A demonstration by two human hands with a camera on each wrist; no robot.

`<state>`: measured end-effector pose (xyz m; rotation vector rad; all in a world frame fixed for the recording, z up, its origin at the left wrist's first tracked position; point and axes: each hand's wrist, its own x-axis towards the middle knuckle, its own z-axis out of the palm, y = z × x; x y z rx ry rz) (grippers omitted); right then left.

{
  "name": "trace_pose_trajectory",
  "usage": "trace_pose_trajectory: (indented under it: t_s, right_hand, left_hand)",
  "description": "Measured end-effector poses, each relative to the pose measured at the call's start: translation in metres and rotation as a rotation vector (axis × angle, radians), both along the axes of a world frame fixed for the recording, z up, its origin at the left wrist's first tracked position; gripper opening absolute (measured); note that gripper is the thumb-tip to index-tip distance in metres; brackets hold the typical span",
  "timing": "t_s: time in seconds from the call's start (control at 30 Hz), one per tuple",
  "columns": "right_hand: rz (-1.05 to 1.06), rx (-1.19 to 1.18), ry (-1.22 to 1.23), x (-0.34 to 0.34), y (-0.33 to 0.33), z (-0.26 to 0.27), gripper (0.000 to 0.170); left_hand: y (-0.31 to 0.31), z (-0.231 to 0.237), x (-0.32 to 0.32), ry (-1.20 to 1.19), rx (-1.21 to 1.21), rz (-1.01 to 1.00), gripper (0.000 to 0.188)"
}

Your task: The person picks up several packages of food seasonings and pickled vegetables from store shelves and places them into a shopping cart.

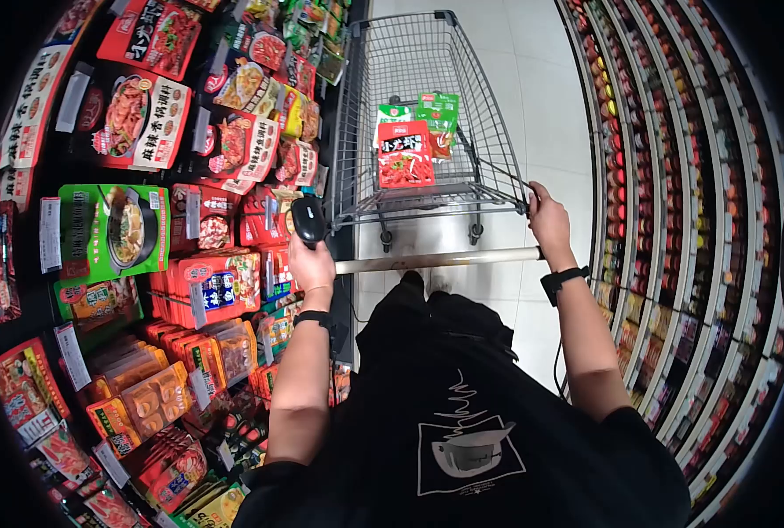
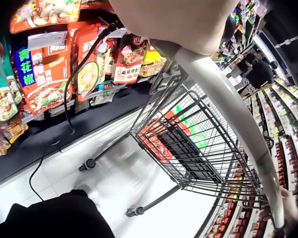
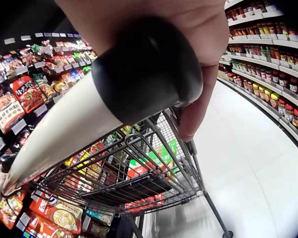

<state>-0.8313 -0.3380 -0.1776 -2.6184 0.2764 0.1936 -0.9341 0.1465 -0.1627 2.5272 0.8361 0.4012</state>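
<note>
The left hand (image 1: 312, 264) is closed around a glossy black oval piece (image 1: 307, 220), its fingers mostly hidden behind it, and the base of that hand meets the left end of a white tubular handle (image 1: 445, 260). The right hand (image 1: 549, 220) grips the near right corner of a grey wire shopping cart (image 1: 366, 132), palm over the handle's black end cap (image 3: 149, 69) and one finger reaching down along the frame. The cart stands directly ahead of both hands, its basket mostly between them, with its dark casters (image 1: 476, 234) below. Inside, beyond the hands and closer to the middle than to either, lies a red rectangular packet with white lettering and a food picture (image 1: 405, 158); a green glossy pouch (image 1: 439, 113) and a white-and-green packet (image 1: 390, 114) are just behind it. Left of the left hand rise black shelves of bagged seasonings, with a bright green pouch showing a dark pan (image 1: 124, 231) well apart from that hand and a red packet with a blue label panel (image 1: 219, 290) nearer. Right of the right hand run long pale shelves (image 3: 268, 39) crowded with jars. Black bands (image 1: 564, 282) circle both wrists.
</note>
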Motion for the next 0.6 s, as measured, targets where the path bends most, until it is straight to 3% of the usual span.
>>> trace_pose_trajectory:
  t_s: [0.1, 0.23, 0.3, 0.33, 0.43, 0.6]
  right_hand:
    - [0.028, -0.041, -0.006, 0.028, -0.003, 0.002, 0.034]
    - [0.129, -0.163, -0.125, 0.06, -0.009, -0.016, 0.033]
    - [0.143, -0.183, -0.125, 0.08, -0.011, -0.018, 0.034]
    - [0.147, -0.19, -0.128, 0.089, -0.012, -0.019, 0.034]
    - [0.168, -0.227, -0.13, 0.116, -0.015, -0.022, 0.034]
    - [0.185, -0.228, -0.085, 0.166, -0.014, -0.02, 0.036]
  left_hand:
    - [-0.001, -0.005, 0.027, -0.084, -0.005, -0.009, 0.031]
    - [0.005, -0.005, 0.058, 0.065, -0.054, -0.023, 0.039]
    - [0.003, -0.008, 0.075, -0.101, -0.018, -0.079, 0.037]
    - [0.001, -0.002, 0.083, -0.024, -0.019, -0.068, 0.035]
    - [0.005, -0.02, 0.11, -0.125, -0.11, -0.059, 0.035]
    - [0.002, -0.001, 0.153, -0.089, -0.179, -0.085, 0.042]
